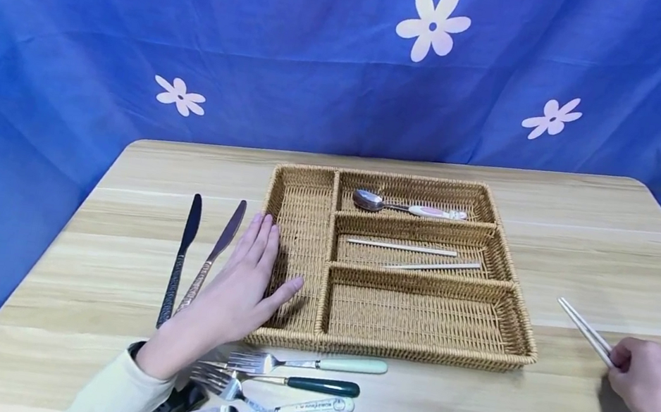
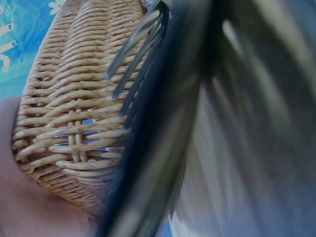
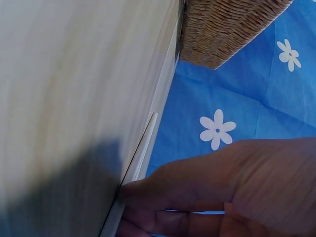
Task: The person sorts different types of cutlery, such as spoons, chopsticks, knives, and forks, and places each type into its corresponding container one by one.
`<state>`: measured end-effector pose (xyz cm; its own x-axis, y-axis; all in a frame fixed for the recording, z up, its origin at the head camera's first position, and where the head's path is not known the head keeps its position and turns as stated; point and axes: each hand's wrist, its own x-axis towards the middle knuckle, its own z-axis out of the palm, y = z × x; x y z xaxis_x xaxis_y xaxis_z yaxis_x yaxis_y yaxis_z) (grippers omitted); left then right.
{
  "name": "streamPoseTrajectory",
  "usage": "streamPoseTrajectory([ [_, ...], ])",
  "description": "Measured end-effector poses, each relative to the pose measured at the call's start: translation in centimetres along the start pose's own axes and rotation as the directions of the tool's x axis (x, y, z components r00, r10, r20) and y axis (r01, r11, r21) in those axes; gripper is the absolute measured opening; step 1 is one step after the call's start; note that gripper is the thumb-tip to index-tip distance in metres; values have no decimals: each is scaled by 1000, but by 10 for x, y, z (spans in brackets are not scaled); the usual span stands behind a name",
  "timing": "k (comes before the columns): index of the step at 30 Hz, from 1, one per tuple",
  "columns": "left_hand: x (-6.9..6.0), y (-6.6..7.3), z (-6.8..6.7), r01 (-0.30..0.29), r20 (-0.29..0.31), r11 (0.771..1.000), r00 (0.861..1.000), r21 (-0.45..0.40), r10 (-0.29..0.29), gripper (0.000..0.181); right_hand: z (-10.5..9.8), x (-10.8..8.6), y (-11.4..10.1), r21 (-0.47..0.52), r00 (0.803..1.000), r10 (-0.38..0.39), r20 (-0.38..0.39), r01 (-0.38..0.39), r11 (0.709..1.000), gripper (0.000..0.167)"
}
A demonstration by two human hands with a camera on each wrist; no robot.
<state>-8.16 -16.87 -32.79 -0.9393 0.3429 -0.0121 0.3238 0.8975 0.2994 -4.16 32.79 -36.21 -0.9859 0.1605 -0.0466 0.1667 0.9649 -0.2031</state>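
My left hand lies over the left edge of a divided wicker tray, fingers stretched along the rim and thumb reaching into the long left compartment. In the left wrist view part of that hand shows beside the woven wall. On the table right of the tray, my right hand pinches a pair of light chopsticks; the right wrist view shows them low over the tabletop, between thumb and fingers. Two separate chopsticks lie in the middle right compartment, and a spoon in the back one.
Two table knives lie left of the tray, one partly behind my left forearm. Several forks with green or white handles are spread before the tray's front edge. A blue flowered cloth hangs behind the table.
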Motion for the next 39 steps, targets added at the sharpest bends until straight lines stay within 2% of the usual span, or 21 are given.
streamPoseTrajectory([
  [7, 0, 0, -1, -5, -10, 1000, 1000, -3, 5, 84, -2, 2, -1, -7, 999, -30, 17, 30, 1000, 13],
  [11, 1, 1, -1, -1, 1, 1000, 1000, -8, 1, 84, -2, 1, 0, -7, 991, -125, -56, 125, 992, 17],
  [13, 1, 1, -1, 0, 5, 1000, 1000, -9, 0, 84, -1, 1, -1, -13, 973, -197, -117, 197, 980, 19],
  [17, 1, 1, -1, -6, -5, 1000, 1000, 0, 6, 84, -4, 3, -8, -36, 922, -314, -228, 314, 949, 20],
  [20, 2, 0, -1, -7, -1, 1000, 1000, -2, 7, 84, -8, 5, -16, -49, 883, -363, -298, 366, 930, 19],
  [22, 2, 0, -1, -5, 5, 1000, 1000, -3, 5, 84, -12, 6, -23, -53, 866, -375, -330, 379, 924, 18],
  [28, 1, 0, 0, -10, -3, 1000, 1000, -8, 10, 84, -24, 10, -45, -117, 836, -420, -354, 406, 906, 18],
  [34, 1, -1, 0, -16, -2, 1000, 1000, -1, 16, 85, -32, 17, -67, -162, 788, -495, -366, 470, 868, 11],
  [39, 2, -1, -1, -11, 5, 1000, 1000, -1, 11, 85, -36, 26, -84, -195, 734, -570, -370, 538, 820, 16],
])
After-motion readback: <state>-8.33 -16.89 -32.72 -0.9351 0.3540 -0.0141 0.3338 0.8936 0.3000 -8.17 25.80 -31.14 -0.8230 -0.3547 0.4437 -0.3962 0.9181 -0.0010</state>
